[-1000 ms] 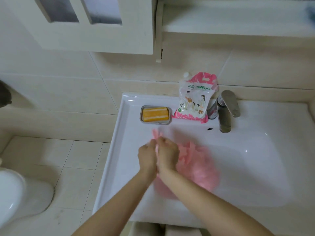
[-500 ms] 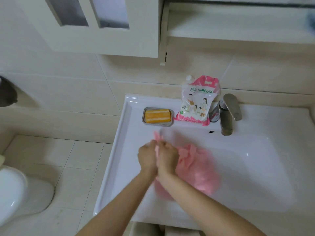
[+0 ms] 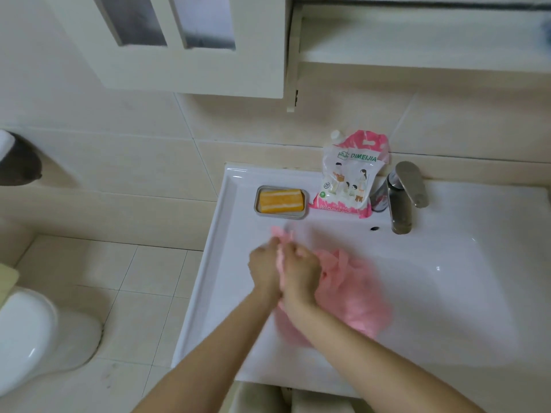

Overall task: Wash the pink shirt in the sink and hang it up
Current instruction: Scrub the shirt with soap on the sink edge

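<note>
The pink shirt (image 3: 354,296) lies bunched in the left half of the white sink (image 3: 447,278). My left hand (image 3: 264,266) and my right hand (image 3: 301,271) are pressed close together over the sink's left side, each gripping a fold of the shirt between them. A strip of pink cloth sticks up above my knuckles. The rest of the shirt hangs to the right and below my right wrist, partly blurred.
An orange soap bar (image 3: 280,200) sits in a metal dish on the sink's back ledge. Beside it stands a pink-and-white detergent pouch (image 3: 351,177), then the steel faucet (image 3: 401,201). A wall cabinet (image 3: 190,43) hangs above. A white toilet (image 3: 32,332) stands on the tiled floor at left.
My hands stay clasped on the shirt in about the same place, shifting slightly against each other. The camera has tilted a little, so the scene sits lower in view.
</note>
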### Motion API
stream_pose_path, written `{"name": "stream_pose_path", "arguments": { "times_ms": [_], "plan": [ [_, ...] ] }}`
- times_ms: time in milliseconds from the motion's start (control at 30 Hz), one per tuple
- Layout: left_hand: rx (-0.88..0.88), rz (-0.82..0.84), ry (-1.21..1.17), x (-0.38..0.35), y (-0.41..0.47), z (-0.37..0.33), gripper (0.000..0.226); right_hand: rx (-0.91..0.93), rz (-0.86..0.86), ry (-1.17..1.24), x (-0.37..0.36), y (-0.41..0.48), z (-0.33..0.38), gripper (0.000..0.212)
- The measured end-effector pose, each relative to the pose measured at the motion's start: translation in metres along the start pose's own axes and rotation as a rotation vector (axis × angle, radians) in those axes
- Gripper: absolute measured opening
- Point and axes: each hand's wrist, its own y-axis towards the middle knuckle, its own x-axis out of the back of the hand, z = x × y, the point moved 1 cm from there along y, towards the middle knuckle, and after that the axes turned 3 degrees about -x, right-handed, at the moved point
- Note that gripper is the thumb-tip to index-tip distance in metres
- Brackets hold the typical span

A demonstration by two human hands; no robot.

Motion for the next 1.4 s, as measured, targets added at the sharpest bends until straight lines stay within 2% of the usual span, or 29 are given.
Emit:
{"name": "stream_pose_path", "arguments": {
  "times_ms": [33,100,200,267,300,333,400,467,533,600,700,733,800,933,1067,1200,1333,1400],
  "plan": [
    [0.05,0.003,0.012,0.004,0.006,0.002,0.029,0.034,0.038,0.018,-0.003,-0.011,-0.002,0.037],
    [0.033,0.034,0.001,0.004,-0.004,0.002,0.027,0.001,0.014,0.026,-0.002,-0.005,0.002,0.04],
    [-0.058,0.018,0.154,0.004,-0.016,0.006,0.033,-0.066,-0.033,0.057,0.006,0.013,0.008,0.049],
    [-0.069,-0.025,0.183,0.013,0.002,0.006,0.04,0.026,0.067,-0.031,0.0,-0.014,0.006,0.038],
    [-0.031,-0.027,0.146,0.016,0.006,0.005,0.04,0.063,0.113,-0.043,-0.002,-0.024,0.003,0.032],
    [-0.079,-0.044,0.12,0.016,0.0,0.004,0.034,0.078,0.117,-0.074,-0.002,-0.023,0.005,0.032],
    [-0.131,-0.014,0.122,0.009,-0.022,0.001,0.033,-0.029,0.039,-0.015,0.002,0.006,0.011,0.041],
    [-0.034,-0.042,-0.047,0.007,-0.02,0.002,0.034,-0.074,0.008,0.039,0.003,0.011,0.011,0.042],
    [0.027,-0.031,-0.019,0.01,-0.003,-0.001,0.028,-0.003,0.066,0.009,-0.002,-0.01,0.004,0.037],
    [-0.08,-0.052,0.027,0.01,-0.009,-0.002,0.031,-0.018,0.063,0.052,0.004,-0.011,0.006,0.042],
    [-0.161,0.012,0.054,0.003,-0.026,0.005,0.034,-0.033,-0.008,0.051,0.014,0.021,0.01,0.047],
    [-0.159,-0.003,0.124,0.006,-0.02,0.005,0.03,-0.02,0.022,0.033,0.011,0.014,0.009,0.048],
    [0.013,-0.015,0.086,0.009,-0.002,0.004,0.024,0.006,0.114,0.048,0.001,-0.01,-0.002,0.043],
    [-0.082,-0.056,0.038,0.0,-0.016,0.009,0.038,-0.065,-0.005,0.039,0.005,0.021,0.003,0.044],
    [0.012,-0.102,0.034,0.005,0.011,0.021,0.03,0.029,0.112,0.035,-0.006,-0.017,-0.008,0.037],
    [0.064,0.028,-0.044,0.003,-0.019,0.008,0.034,0.008,-0.054,0.002,0.011,0.023,-0.003,0.049],
    [0.069,0.004,-0.06,0.005,-0.007,0.004,0.028,0.145,0.087,-0.006,-0.008,-0.013,-0.023,0.022],
    [0.036,-0.005,-0.01,0.0,-0.019,0.005,0.031,0.075,0.042,0.02,-0.001,0.011,-0.015,0.026]
  ]
}}
